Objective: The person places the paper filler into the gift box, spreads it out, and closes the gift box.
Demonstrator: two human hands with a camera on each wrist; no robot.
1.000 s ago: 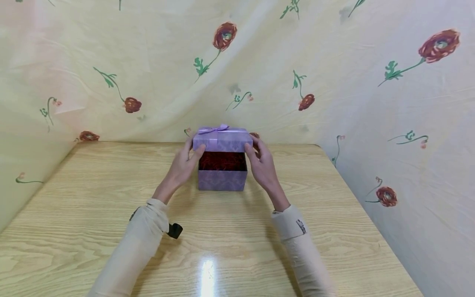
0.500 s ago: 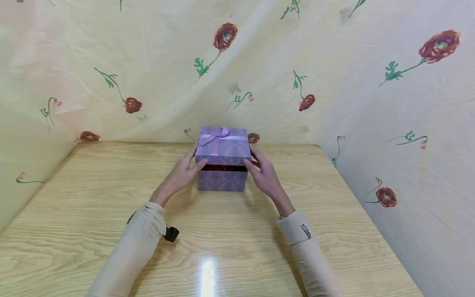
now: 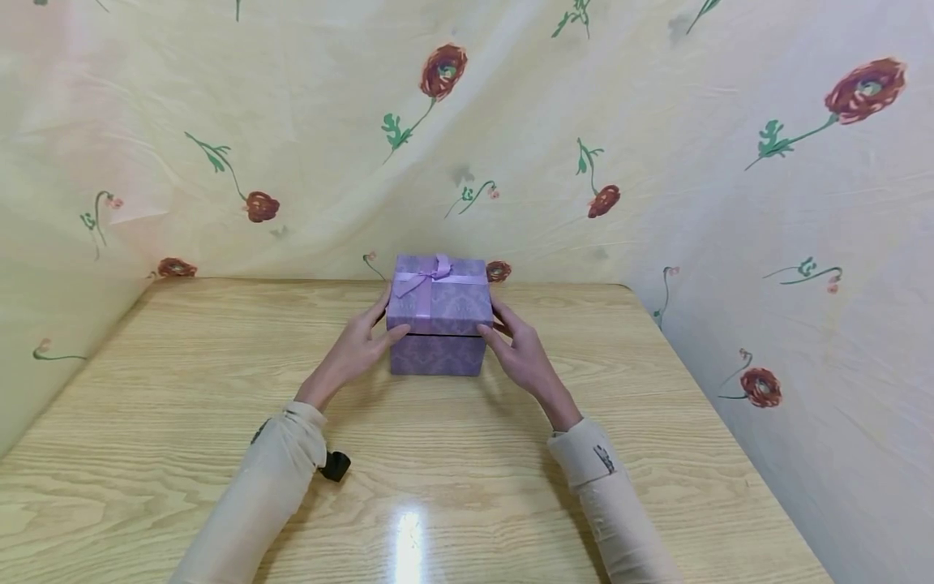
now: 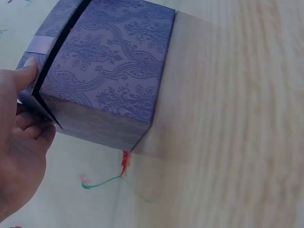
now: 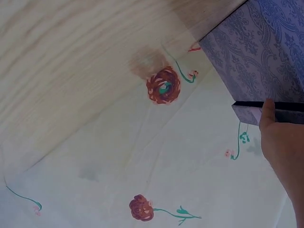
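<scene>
A purple patterned gift box [image 3: 436, 357] stands at the far middle of the table. Its lid [image 3: 460, 302], tied with a lilac ribbon bow [image 3: 430, 276], sits level over the box's mouth, with a thin dark gap between the two. My left hand [image 3: 353, 349] grips the lid's left side, thumb at the front corner and fingers along the side. On the opposite side my right hand [image 3: 524, 349] holds the lid the same way. The left wrist view shows the dark gap between lid [image 4: 47, 42] and box [image 4: 109, 61] up close.
The wood-grain table [image 3: 452, 454] runs toward me, with a bright light reflection near its front. Flower-printed cloth [image 3: 328, 122] hangs behind and at both sides. A small black object [image 3: 336, 466] shows beside my left sleeve.
Both hands have brought the lid down and toward me, from tilted above the box to level on its mouth. The red filling inside is now covered. The box stayed put.
</scene>
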